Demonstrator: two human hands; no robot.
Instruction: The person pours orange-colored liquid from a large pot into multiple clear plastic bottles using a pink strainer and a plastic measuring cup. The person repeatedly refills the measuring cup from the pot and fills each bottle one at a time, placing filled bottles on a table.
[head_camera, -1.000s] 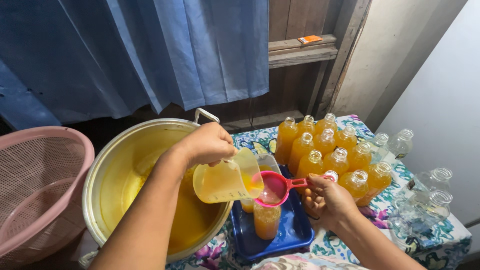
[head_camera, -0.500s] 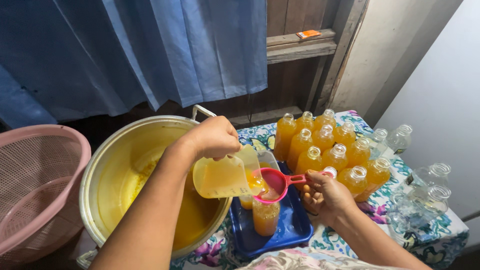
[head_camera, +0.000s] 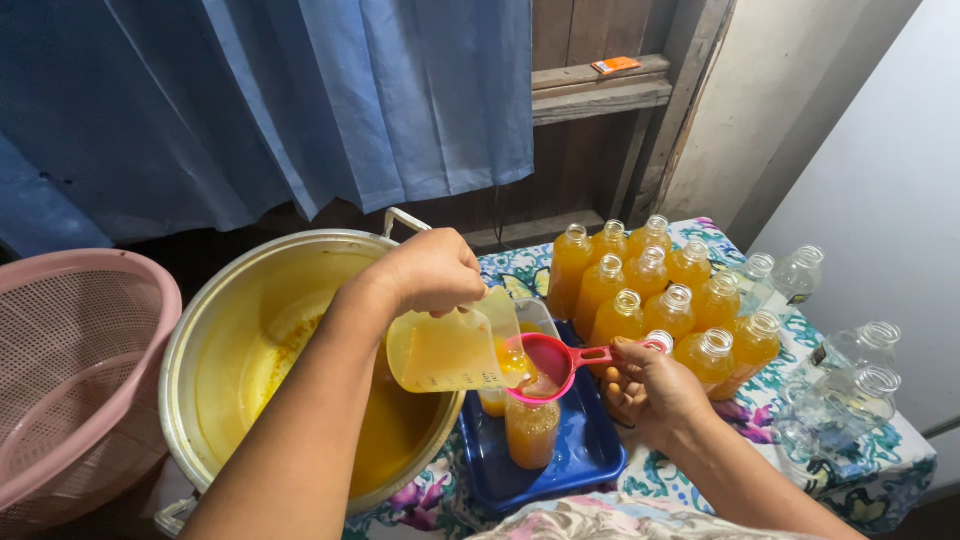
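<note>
My left hand (head_camera: 430, 272) grips a clear plastic jug (head_camera: 450, 348) of orange liquid, tilted so it pours into a pink funnel (head_camera: 540, 365). The funnel sits in the mouth of a small bottle (head_camera: 531, 430) that stands partly filled on a blue tray (head_camera: 585, 450). My right hand (head_camera: 648, 388) holds the funnel's handle steady. A second bottle behind the funnel is mostly hidden by the jug.
A large metal pot (head_camera: 215, 330) with orange liquid stands left of the tray. A pink basket (head_camera: 70, 370) is at far left. Several filled orange bottles (head_camera: 660, 295) stand behind the tray, with empty clear bottles (head_camera: 850, 380) at right on a floral cloth. Blue curtain behind.
The view has shifted slightly. Both hands stay in place, the jug still tipped over the funnel, and the bottle's liquid level looks about the same.
</note>
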